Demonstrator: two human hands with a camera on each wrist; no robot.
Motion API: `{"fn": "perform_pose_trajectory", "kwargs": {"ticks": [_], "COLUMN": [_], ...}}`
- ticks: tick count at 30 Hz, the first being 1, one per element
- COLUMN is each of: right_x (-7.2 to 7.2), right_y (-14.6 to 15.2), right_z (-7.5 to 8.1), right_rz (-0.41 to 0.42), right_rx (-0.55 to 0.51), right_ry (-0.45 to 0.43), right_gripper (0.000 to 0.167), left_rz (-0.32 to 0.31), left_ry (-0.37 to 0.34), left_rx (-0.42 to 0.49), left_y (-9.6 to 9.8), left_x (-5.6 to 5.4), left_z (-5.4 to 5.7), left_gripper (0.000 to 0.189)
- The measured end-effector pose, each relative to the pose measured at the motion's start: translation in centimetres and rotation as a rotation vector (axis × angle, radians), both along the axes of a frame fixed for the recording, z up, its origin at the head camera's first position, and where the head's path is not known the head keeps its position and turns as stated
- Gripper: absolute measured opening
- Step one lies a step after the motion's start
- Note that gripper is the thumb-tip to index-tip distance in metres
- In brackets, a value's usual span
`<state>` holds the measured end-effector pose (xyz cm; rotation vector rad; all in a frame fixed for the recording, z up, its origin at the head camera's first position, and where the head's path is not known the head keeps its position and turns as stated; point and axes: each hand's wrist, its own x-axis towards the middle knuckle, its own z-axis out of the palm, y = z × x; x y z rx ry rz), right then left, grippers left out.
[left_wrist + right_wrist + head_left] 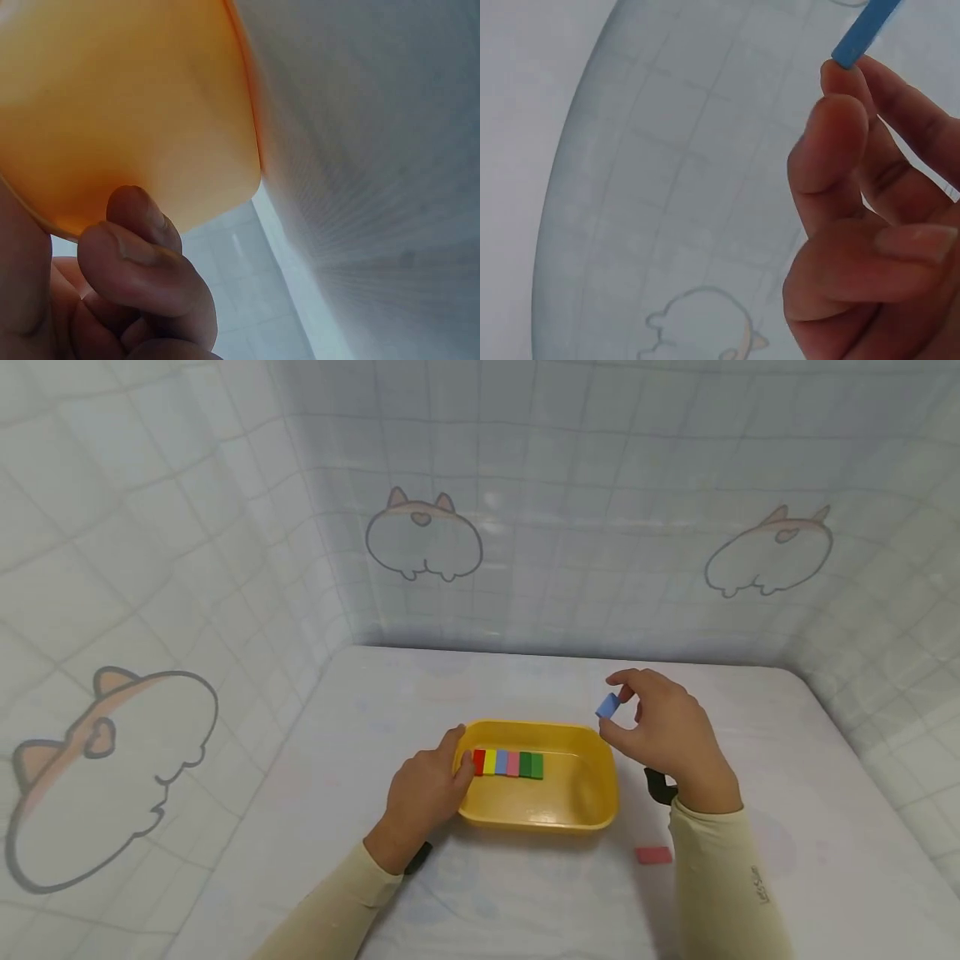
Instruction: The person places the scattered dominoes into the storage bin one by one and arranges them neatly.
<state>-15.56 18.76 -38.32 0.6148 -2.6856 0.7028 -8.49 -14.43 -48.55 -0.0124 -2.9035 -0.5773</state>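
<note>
A yellow tray (570,817) stands on the white table, with a row of colored blocks (507,764) in red, yellow, blue, pink and green along its left inner side. My left hand (427,785) grips the tray's left rim, thumb inside; in the left wrist view its curled fingers (142,274) lie against the outer wall. Over the tray's far right corner, my right hand (663,727) pinches a small blue block (607,706) between thumb and fingers. The right wrist view shows only part of that blue block (866,34) at the top edge.
A pinkish-red block (653,856) lies on the table (750,877) to the right of the tray's near corner, beside the right sleeve. White grid-patterned curtains (570,527) with cartoon animal drawings enclose the table at the back and sides.
</note>
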Motion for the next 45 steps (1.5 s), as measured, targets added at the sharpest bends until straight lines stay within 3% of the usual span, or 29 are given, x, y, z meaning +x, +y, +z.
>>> {"fn": "perform_pose_trajectory", "kwargs": {"ticks": [10, 15, 26, 30, 38, 45], "right_x": [-2.3, -3.5, -4.5, -4.5, -3.6, -3.5], "right_y": [-2.7, -4.5, -7.2, -7.7, -7.8, -7.7], "right_z": [-0.1, -0.8, -2.7, -3.4, -4.5, -4.9], "right_rz": [0.076, 0.133, 0.193, 0.178, 0.177, 0.273], "right_rx": [-0.144, -0.168, -0.244, -0.205, -0.072, 0.019], "right_ry": [0.15, 0.201, 0.283, 0.249, 0.086, -0.065], "right_gripper": [0.048, 0.049, 0.047, 0.048, 0.044, 0.035], "left_rz": [0.002, 0.002, -0.008, -0.008, -0.017, -0.014], "left_ry": [-0.008, 0.006, 0.023, 0.026, 0.055, 0.062], "left_rx": [0.007, 0.011, 0.006, 0.005, 0.002, 0.005], "left_y": [0.5, 0.3, 0.1, 0.1, 0.4, 0.4], "left_x": [-1.1, -1.6, -1.7, -1.7, -1.0, -0.5], "left_z": [0.1, 0.3, 0.1, 0.0, -0.4, -0.5], "left_gripper": [0.057, 0.056, 0.055, 0.055, 0.054, 0.054]}}
